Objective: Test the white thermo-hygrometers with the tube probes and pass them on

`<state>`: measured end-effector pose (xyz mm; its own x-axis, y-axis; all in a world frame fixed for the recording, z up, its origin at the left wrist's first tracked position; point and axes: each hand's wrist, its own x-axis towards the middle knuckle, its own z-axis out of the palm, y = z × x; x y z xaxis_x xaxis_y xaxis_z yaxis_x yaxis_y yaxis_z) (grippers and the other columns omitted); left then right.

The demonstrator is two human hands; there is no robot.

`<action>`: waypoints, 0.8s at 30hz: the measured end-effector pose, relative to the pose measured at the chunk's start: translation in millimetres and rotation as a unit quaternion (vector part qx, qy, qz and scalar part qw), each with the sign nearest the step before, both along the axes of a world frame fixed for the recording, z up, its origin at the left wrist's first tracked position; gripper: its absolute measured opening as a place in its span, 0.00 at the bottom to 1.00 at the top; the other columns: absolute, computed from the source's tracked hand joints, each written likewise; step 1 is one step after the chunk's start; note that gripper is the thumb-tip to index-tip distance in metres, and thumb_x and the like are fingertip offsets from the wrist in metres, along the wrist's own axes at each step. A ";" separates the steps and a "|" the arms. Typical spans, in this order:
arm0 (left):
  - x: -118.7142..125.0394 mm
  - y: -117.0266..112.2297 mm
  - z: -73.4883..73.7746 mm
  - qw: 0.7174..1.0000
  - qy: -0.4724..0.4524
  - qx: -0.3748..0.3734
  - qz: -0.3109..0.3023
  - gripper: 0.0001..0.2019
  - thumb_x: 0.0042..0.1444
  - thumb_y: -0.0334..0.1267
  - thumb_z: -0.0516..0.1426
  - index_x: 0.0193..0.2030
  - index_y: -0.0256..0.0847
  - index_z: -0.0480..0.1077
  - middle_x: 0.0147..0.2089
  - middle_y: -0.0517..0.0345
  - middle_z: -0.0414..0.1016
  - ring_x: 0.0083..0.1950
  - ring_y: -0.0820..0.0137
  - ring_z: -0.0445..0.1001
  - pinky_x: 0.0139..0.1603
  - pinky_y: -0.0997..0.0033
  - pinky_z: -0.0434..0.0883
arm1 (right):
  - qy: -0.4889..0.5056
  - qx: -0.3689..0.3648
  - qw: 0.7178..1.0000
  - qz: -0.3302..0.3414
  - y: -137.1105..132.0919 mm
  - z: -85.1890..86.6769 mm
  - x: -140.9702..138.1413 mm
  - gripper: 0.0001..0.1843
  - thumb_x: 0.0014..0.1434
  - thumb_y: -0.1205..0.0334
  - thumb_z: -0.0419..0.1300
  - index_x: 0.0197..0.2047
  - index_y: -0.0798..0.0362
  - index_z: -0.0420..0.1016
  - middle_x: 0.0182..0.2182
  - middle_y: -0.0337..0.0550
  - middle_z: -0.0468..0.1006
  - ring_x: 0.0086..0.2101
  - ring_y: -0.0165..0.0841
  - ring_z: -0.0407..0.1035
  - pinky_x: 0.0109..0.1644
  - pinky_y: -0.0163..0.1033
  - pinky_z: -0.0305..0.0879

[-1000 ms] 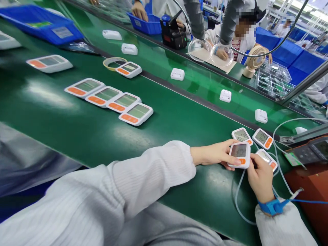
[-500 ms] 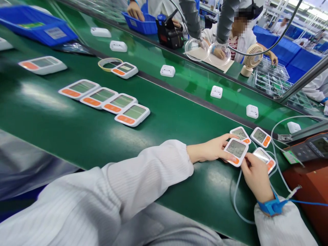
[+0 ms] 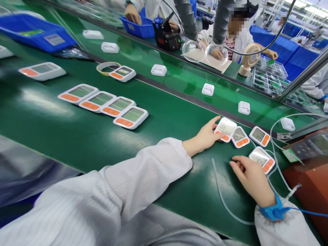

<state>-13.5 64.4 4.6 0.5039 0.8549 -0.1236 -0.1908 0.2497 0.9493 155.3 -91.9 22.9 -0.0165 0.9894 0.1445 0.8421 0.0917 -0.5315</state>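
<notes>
My left hand (image 3: 205, 136) grips a white digital monitor (image 3: 227, 127) with a lit screen and orange buttons, its thumb lying over the buttons. My right hand (image 3: 252, 177) hovers over the green bench with thumb and index finger apart and nothing in it; a blue strap circles the wrist. Beside it lies a monitor (image 3: 258, 156) with digits on its display. Two more monitors lie behind, one (image 3: 240, 137) right by the held one and another (image 3: 259, 135) further right. A thin pale tube (image 3: 220, 191) curves over the bench, its free end left of my right hand.
A row of similar monitors (image 3: 130, 117) lies to the left, near a tape roll (image 3: 102, 69) and a blue bin (image 3: 38, 36). White square parts (image 3: 208, 89) dot the green strip beyond the dark rail. An orange instrument (image 3: 307, 177) stands at right. Co-workers sit opposite.
My left hand has moved the monitor left and back, away from my right hand. My right hand has parted its fingers from it, and the tube's end now lies loose on the bench.
</notes>
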 end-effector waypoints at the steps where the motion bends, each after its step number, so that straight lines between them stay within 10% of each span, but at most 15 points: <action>1: -0.7 3.3 -1.1 1.000 0.009 0.005 0.025 0.48 0.47 0.30 0.69 0.73 0.41 0.52 0.52 0.47 0.73 0.44 0.64 0.77 0.42 0.64 0.76 | -0.016 0.025 0.999 -0.017 0.0 4.5 6.7 0.19 0.72 0.48 0.53 0.45 0.53 0.77 0.29 0.39 0.76 0.28 0.35 0.71 0.36 0.40 0.64; 5: -3.1 11.3 -6.6 0.996 0.043 0.042 0.063 0.44 0.51 0.31 0.67 0.73 0.41 0.53 0.54 0.46 0.73 0.43 0.67 0.77 0.47 0.64 0.75 | -0.131 0.116 0.977 -0.121 -0.8 17.3 43.5 0.25 0.70 0.42 0.52 0.47 0.54 0.77 0.40 0.48 0.79 0.40 0.44 0.72 0.44 0.46 0.66; 11: -8.5 12.8 -5.3 0.960 0.170 0.219 0.026 0.26 0.59 0.31 0.58 0.64 0.40 0.66 0.61 0.44 0.69 0.54 0.62 0.74 0.56 0.61 0.73 | -0.206 0.005 0.964 -0.166 -6.5 7.4 67.5 0.33 0.62 0.40 0.62 0.59 0.56 0.72 0.43 0.51 0.78 0.40 0.48 0.73 0.39 0.47 0.66; 17: -13.1 -4.0 6.7 0.901 0.215 0.371 0.068 0.16 0.61 0.39 0.59 0.54 0.39 0.74 0.53 0.46 0.73 0.54 0.60 0.72 0.58 0.59 0.71 | -0.084 0.012 0.989 -0.119 -3.8 13.3 49.7 0.26 0.63 0.35 0.59 0.36 0.50 0.80 0.34 0.46 0.74 0.31 0.39 0.71 0.34 0.42 0.64; 21: -8.6 -32.2 10.9 0.950 0.096 0.249 -0.163 0.17 0.62 0.46 0.59 0.54 0.39 0.73 0.40 0.53 0.76 0.38 0.70 0.75 0.40 0.71 0.73 | 0.087 0.054 0.987 -0.122 0.1 14.6 26.3 0.27 0.65 0.35 0.58 0.40 0.52 0.80 0.41 0.49 0.77 0.36 0.40 0.72 0.37 0.40 0.67; 24: -5.6 -45.9 9.8 0.937 0.032 0.120 -0.326 0.32 0.55 0.47 0.66 0.63 0.41 0.64 0.41 0.54 0.77 0.35 0.70 0.77 0.36 0.71 0.74 | 0.174 0.041 0.977 -0.118 1.0 8.7 7.3 0.25 0.69 0.38 0.54 0.43 0.53 0.77 0.36 0.46 0.78 0.35 0.39 0.72 0.37 0.38 0.68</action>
